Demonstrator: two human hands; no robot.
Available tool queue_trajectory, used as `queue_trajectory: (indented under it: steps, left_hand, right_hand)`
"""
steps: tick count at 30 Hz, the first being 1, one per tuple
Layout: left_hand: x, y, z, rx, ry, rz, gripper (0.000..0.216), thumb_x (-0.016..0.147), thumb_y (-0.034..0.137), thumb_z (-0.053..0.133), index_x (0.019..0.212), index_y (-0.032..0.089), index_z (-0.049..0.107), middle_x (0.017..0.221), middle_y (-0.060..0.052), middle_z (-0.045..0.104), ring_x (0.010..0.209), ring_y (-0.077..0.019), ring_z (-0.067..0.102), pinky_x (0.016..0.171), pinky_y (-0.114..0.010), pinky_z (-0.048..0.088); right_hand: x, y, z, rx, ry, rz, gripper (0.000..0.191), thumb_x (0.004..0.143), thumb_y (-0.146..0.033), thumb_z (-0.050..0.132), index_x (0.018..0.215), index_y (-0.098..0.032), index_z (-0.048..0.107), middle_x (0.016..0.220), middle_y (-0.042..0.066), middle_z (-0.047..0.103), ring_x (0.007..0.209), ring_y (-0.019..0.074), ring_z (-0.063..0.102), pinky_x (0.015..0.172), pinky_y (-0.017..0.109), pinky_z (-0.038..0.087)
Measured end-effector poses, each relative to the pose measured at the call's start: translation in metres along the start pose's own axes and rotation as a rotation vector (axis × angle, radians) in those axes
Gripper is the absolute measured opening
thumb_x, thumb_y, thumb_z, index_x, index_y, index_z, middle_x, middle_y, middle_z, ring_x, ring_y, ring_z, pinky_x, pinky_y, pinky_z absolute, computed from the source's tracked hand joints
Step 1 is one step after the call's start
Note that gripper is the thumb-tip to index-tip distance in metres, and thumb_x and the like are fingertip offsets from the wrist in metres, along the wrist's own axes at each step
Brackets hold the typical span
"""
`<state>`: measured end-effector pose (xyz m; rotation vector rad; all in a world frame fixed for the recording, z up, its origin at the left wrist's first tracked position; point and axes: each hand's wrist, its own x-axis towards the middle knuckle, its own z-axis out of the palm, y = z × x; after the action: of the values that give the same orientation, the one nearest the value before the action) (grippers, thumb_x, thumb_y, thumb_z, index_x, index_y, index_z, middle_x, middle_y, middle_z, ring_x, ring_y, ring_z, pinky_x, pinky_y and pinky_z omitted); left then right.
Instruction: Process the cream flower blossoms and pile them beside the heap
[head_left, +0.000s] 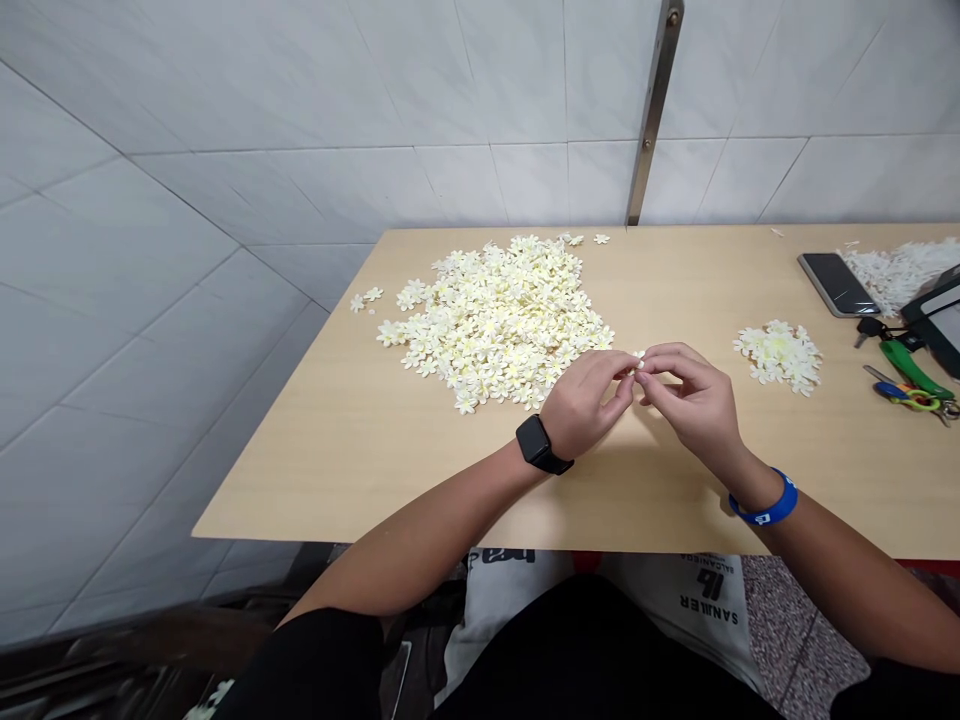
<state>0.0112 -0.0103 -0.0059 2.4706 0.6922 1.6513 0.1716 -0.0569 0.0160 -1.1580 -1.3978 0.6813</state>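
My left hand (589, 398) and my right hand (694, 402) meet over the table at the right front edge of a large pile of pale yellow-white artificial flowers (510, 320). Thumb and fingers of both hands are closed on one small artificial flower (637, 362), mostly covered by the fingertips. A black watch is on my left wrist and a blue band on the right one. To the right of my right hand lies a smaller heap of similar flowers (780, 355).
The wooden table (360, 460) stands against a tiled wall with a metal bracket (652, 120). At the right lie a phone (836, 283), a heap of white slender pieces (900, 270), keys with a green holder (911, 370) and a dark box (937, 315). A few loose flowers (367, 297) lie left.
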Motion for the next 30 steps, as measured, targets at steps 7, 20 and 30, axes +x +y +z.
queue_trajectory:
  steps: [7, 20, 30]
  left_hand:
    - [0.0, -0.005, -0.001, -0.015, -0.066, 0.114, 0.024, 0.098, 0.011, 0.055, 0.121, 0.018, 0.059, 0.107, -0.009, 0.076, 0.099, -0.0175, 0.073, 0.089, -0.034, 0.059]
    - [0.002, -0.002, -0.003, -0.111, -0.093, -0.033, 0.015, 0.098, 0.017, 0.06, 0.113, 0.017, 0.063, 0.099, -0.006, 0.075, 0.09, -0.0137, 0.073, 0.085, -0.03, 0.062]
    - [0.003, 0.0, -0.002, -0.25, -0.081, -0.187, 0.016, 0.096, 0.017, 0.06, 0.111, 0.018, 0.065, 0.101, -0.006, 0.074, 0.089, -0.0127, 0.07, 0.079, -0.026, 0.062]
  right_hand:
    - [-0.001, -0.005, 0.0, -0.08, 0.016, -0.062, 0.008, 0.086, -0.019, 0.069, 0.082, -0.025, 0.072, 0.095, 0.005, 0.063, 0.085, 0.0171, 0.063, 0.058, 0.026, 0.056]
    - [0.002, 0.0, -0.002, -0.041, -0.024, -0.043, 0.009, 0.085, -0.016, 0.067, 0.08, -0.024, 0.07, 0.099, 0.006, 0.062, 0.088, 0.0178, 0.063, 0.058, 0.026, 0.055]
    - [0.006, 0.008, -0.004, 0.087, -0.041, -0.006, 0.008, 0.085, -0.02, 0.07, 0.077, -0.022, 0.07, 0.094, 0.007, 0.064, 0.086, 0.0185, 0.065, 0.065, 0.029, 0.058]
